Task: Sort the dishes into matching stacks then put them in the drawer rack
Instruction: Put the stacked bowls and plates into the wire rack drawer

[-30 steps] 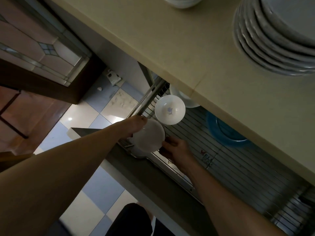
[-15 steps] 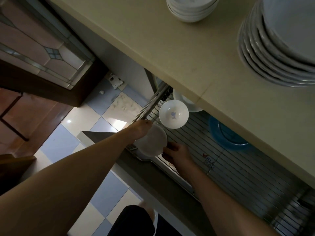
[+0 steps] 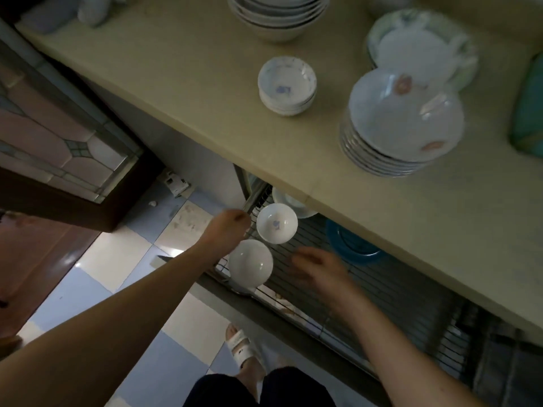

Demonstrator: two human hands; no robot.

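The pulled-out wire drawer rack (image 3: 382, 292) sits under the counter. At its left end a plain white bowl (image 3: 250, 267) stands in front of a white bowl with a blue motif (image 3: 277, 223). My left hand (image 3: 229, 227) hovers just left of both bowls by the rack's rail, fingers loosely curled and holding nothing. Blurred and with spread fingers, my right hand (image 3: 317, 265) is over the wires right of the plain bowl. A blue plate (image 3: 352, 245) and a white plate (image 3: 291, 205) lie farther back, partly hidden by the counter.
On the beige counter (image 3: 205, 92) stand a small stack of blue-patterned bowls (image 3: 286, 86), a tall stack of larger bowls (image 3: 402, 124), another bowl stack (image 3: 279, 16) at the top edge and a patterned plate (image 3: 420, 45). Tiled floor and my sandalled foot (image 3: 244, 348) are below.
Both hands have let go of the plain white bowl, which now rests in the rack. My left hand moved up and away; my right hand drew off to the right. The view tilted up.
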